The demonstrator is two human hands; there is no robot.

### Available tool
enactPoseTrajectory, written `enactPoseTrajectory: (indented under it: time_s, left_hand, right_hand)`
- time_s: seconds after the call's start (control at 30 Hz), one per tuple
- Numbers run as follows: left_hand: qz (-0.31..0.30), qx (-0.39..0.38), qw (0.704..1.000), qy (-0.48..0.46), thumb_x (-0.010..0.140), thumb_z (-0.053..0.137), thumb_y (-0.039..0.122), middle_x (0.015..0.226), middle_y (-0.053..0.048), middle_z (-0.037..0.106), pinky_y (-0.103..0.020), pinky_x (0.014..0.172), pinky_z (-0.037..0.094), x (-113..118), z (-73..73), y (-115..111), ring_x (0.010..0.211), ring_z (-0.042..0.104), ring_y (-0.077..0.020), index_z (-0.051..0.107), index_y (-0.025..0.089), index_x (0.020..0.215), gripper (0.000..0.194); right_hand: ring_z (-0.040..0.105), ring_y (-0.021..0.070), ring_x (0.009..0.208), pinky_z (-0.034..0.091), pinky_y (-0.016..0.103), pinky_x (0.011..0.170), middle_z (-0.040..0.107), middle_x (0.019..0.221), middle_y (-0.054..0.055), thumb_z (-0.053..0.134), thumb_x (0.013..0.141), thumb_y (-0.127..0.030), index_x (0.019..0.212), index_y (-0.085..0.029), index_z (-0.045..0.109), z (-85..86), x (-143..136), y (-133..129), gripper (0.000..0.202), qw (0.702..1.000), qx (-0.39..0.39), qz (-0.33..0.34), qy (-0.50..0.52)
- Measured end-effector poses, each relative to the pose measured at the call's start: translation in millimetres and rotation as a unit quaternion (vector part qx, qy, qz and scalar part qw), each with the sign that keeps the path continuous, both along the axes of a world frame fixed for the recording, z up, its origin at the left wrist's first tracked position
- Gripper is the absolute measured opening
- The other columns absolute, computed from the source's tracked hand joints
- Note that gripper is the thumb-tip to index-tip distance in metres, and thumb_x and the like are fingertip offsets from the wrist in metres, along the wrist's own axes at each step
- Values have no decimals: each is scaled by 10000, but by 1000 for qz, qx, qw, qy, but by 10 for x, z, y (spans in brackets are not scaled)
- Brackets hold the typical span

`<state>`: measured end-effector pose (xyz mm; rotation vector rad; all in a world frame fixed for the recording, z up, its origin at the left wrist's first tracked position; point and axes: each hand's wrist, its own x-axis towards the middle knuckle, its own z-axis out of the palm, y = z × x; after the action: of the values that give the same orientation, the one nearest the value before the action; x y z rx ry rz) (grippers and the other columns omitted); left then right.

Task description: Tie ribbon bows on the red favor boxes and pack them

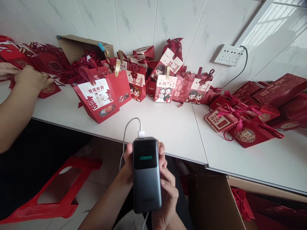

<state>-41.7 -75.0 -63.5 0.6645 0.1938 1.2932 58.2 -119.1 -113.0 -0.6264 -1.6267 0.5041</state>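
Power bank (146, 188), dark grey with a glossy black display (145, 157) showing a green bar, is held up just in front of the near edge of the white worktop (153, 121). Left hand (129, 156) is wrapped closely round its upper left side, thumb along the edge; right hand (169, 191) has its fingers curled against the lower right side, also gripping it. White plug (141, 134) sits in the top end, its white cable (124, 137) looping down to the left. Beyond, a red gift box (102, 102) stands nearest on the worktop, with more boxes crowded behind it along the tiled wall. Ribbon-tied boxes (220, 119) lie to the right, below a socket strip (228, 55). At far left, a co-worker's hand (31, 78) is near another red box (49, 91); a red stool (82, 179) stands below.
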Motion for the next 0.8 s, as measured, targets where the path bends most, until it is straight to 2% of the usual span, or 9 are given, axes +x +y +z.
enactPoseTrajectory:
  time_s: [0.07,0.2,0.3,0.4,0.5,0.67,0.8]
  left_hand:
    - [-9,-2,1000,-14,593,553,750,781,-30,517,-270,607,445,-63,-9,12,602,521,-118,569,127,818,663]
    - [-8,1,1000,-8,625,538,732,719,-57,561,-265,583,453,-104,-22,44,616,544,-154,586,116,837,653]
    - [7,5,1000,21,638,525,726,732,-67,568,-256,544,455,-109,-35,62,602,543,-153,589,113,847,651]
    - [17,0,999,48,627,531,728,767,-72,560,-253,514,449,-108,-60,63,583,524,-141,589,114,828,648]
    - [17,8,999,50,622,511,748,792,-79,559,-244,487,426,-92,-104,53,575,506,-132,588,117,813,664]
    - [-6,30,998,46,597,467,797,675,-46,551,-253,483,403,-61,-191,44,535,513,-141,571,134,837,713]
    - [-5,26,999,35,603,470,792,711,-52,563,-251,471,399,-59,-193,48,523,521,-137,573,136,839,704]
  right_hand:
    - [481,295,1069,479,509,809,438,1120,120,337,882,-526,1214,-216,424,117,16,8,463,999,30,-3,39]
    - [442,307,1066,490,469,753,365,1126,143,403,830,-583,1189,-170,477,460,51,-48,552,990,11,-75,-116]
    - [446,322,1084,486,478,761,313,1207,156,368,812,-655,1171,-184,502,681,75,-88,607,981,3,-138,-138]
    - [364,399,1216,442,552,842,266,1313,173,393,783,-683,1148,-192,518,814,117,-53,624,969,12,-135,-209]
    - [251,447,1302,380,621,901,241,1364,192,459,771,-650,1175,-175,487,853,160,12,624,954,27,-97,-281]
    - [218,430,1332,348,641,936,214,1391,193,451,818,-571,1182,-175,455,813,171,31,538,962,16,-79,-260]
    - [217,425,1337,345,642,953,188,1423,196,465,816,-575,1224,-171,430,773,169,13,575,964,11,-58,-261]
